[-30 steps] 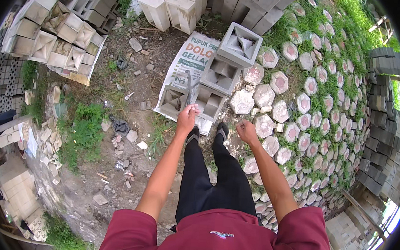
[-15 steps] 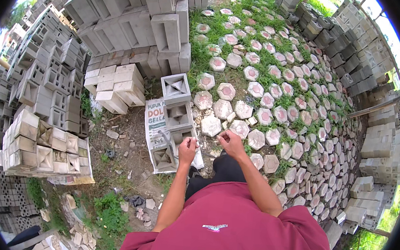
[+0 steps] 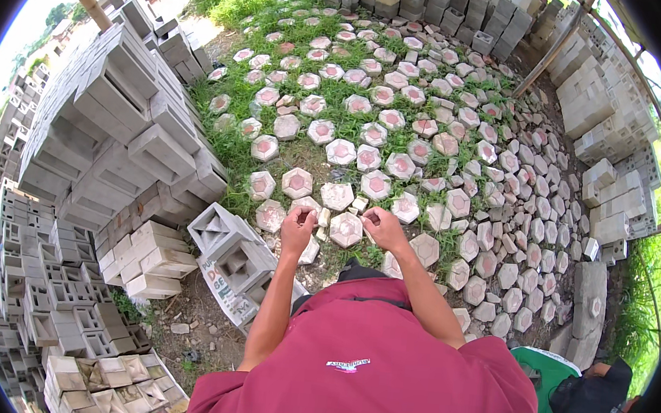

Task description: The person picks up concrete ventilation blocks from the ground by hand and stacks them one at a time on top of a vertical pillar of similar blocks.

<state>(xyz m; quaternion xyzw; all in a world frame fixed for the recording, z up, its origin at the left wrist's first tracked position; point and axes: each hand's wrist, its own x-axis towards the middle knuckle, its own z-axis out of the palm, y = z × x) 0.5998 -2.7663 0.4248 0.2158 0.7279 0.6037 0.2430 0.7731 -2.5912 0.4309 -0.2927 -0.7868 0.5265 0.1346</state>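
Observation:
My left hand [image 3: 298, 231] is held out in front of me with its fingers curled closed. Level with it, my right hand [image 3: 385, 229] has thumb and fingertips pinched together. Anything inside either hand is hidden or too small to make out. Between and below the hands in the picture lies a pale hexagonal paving block [image 3: 346, 229], which neither hand appears to touch. Left of my left forearm, grey hollow concrete blocks [image 3: 238, 262] stand on a white printed sack [image 3: 219, 289].
Many hexagonal pavers with reddish centres [image 3: 375, 184] lie across grass ahead and right. Stacked grey blocks [image 3: 131, 129] rise at the left, beside a low pile of pale bricks [image 3: 148, 258]. A wooden pole [image 3: 552, 49] leans at upper right. Another person in a dark cap [image 3: 594, 402] is at lower right.
My view has swung to the right, so the blocks on the sack now sit further left and the hands appear over the pavers. The other person has come into view. Both hands stay closed.

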